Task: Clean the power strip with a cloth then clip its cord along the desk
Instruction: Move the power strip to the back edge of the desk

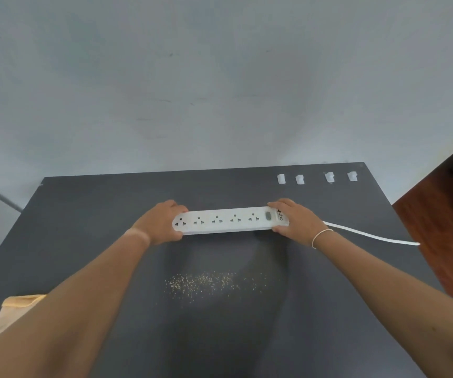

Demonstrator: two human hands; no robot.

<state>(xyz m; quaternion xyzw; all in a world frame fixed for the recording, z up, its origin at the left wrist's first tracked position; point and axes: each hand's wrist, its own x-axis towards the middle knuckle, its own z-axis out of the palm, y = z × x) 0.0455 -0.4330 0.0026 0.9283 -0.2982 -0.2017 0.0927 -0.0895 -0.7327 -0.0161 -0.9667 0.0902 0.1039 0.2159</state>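
Observation:
A white power strip (228, 221) with several sockets lies crosswise on the dark desk (89, 214). My left hand (162, 223) grips its left end, fingers over the far edge and thumb at the near edge. My right hand (295, 222) grips the right end beside the switch. The white cord (370, 234) runs from that end to the desk's right edge. Several white cord clips (300, 179) stand in a row near the far right edge. A yellow cloth (15, 309) lies at the near left, partly hidden by my left forearm.
Fine yellowish crumbs (206, 285) are scattered on the desk in front of the strip. A pale wall stands behind the desk. Brown wooden furniture (443, 214) is to the right of the desk.

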